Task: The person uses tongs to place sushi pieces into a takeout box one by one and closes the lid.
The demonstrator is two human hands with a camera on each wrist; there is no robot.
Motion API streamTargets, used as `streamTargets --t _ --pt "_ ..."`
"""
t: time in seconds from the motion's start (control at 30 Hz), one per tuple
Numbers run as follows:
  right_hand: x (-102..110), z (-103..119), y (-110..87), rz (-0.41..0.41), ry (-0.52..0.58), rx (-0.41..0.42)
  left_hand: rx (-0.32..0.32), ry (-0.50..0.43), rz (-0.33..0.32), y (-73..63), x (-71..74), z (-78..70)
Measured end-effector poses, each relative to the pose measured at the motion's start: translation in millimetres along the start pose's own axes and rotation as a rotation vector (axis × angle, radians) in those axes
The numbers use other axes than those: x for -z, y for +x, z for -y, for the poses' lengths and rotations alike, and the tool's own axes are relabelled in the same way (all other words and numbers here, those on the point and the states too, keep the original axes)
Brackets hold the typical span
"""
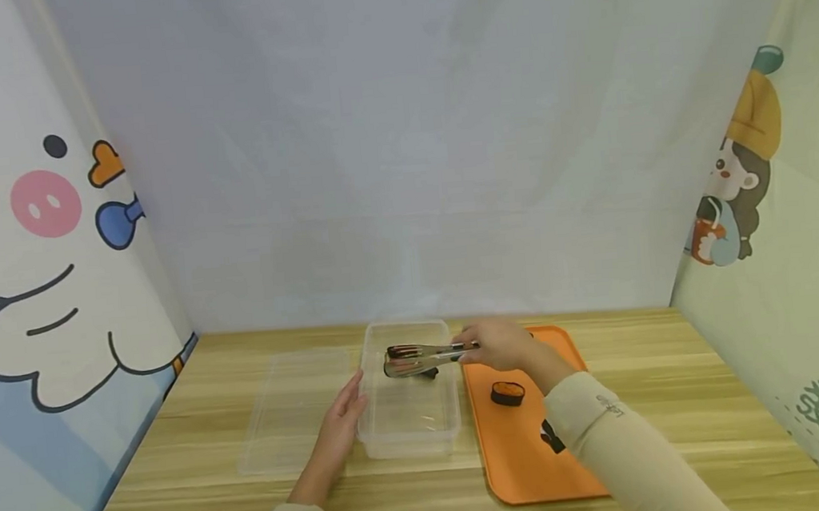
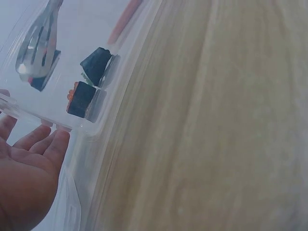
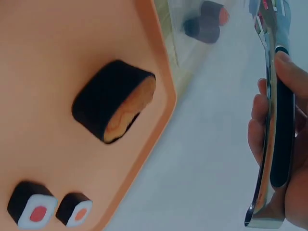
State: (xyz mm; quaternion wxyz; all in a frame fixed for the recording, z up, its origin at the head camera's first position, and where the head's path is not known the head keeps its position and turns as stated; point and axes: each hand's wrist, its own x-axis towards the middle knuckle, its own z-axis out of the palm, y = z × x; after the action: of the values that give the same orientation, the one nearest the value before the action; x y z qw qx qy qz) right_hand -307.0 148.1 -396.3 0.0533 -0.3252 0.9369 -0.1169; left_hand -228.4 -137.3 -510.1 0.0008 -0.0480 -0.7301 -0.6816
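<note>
My right hand (image 1: 501,343) grips metal tongs (image 1: 425,360) by their black-sided handles, and their slotted ends are over the clear plastic box (image 1: 410,445). At the tong ends is a dark-wrapped sushi piece (image 2: 46,74); whether they pinch it I cannot tell. Two more pieces lie together in the box: a black-wrapped one (image 2: 97,65) and an orange-topped one (image 2: 82,99). My left hand (image 1: 339,424) rests its fairly straight fingers against the box's left side. On the orange tray (image 1: 535,474) sits an orange-topped sushi (image 1: 509,394), below my right hand.
A clear flat lid (image 1: 288,417) lies on the wooden table (image 1: 205,496) left of the box. Two small rice rolls, one pink-centred (image 3: 32,207) and one orange-centred (image 3: 74,210), stand on the tray. Behind the table hangs a pale cloth (image 1: 403,168).
</note>
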Motion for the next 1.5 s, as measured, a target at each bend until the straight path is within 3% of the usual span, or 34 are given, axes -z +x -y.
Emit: streamTargets --t 0.27,0.47,0.8,1.03,1.5 --pt "-10 12 8.4 0.039 -0.031 -0.038 -0.007 -0.031 0.007 -0.8 -2.5 -1.2" --pt "-12 16 11.1 0.040 -0.057 -0.022 -0.003 -0.028 0.013 -0.8 -3.0 -0.2" --pt "-2 4 2.9 0.019 0.026 -0.042 0.010 -0.008 -0.005 1.5 -1.0 1.8" --pt "14 -20 -20.1 -0.031 0.057 -0.007 0.009 -0.004 -0.009 0.5 -0.3 -0.1" --pt "34 -78 -88.2 -0.085 0.018 -0.071 0.013 -0.004 -0.003 -0.1 0.6 1.3"
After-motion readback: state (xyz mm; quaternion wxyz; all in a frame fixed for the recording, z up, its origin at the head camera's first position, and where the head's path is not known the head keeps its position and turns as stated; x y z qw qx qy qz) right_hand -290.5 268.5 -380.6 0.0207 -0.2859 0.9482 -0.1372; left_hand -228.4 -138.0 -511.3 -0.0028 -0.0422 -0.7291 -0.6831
